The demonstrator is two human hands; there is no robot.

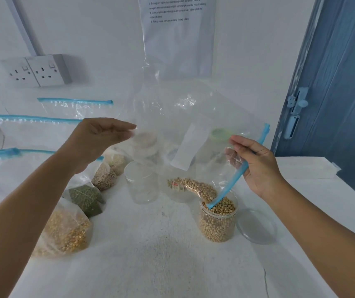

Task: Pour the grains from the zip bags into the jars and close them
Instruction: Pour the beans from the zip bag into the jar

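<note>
I hold a large clear zip bag [178,117] with a blue zip strip tilted over an open jar [218,224]. Soybeans [200,189] stream from the bag's lower corner into the jar, which is nearly full. My left hand [99,138] pinches the bag's raised bottom edge. My right hand [256,166] grips the blue zip edge near the mouth, whose end dips into the jar. The jar's clear lid [257,226] lies flat on the table to its right.
Two empty clear jars [141,182] stand behind the bean jar, and closed jars show blurred through the bag. Zip bags of yellow grain [64,231], green beans [86,198] and pale grains [104,176] lie left. Wall sockets [36,70] sit behind; a blue door [333,82] is right.
</note>
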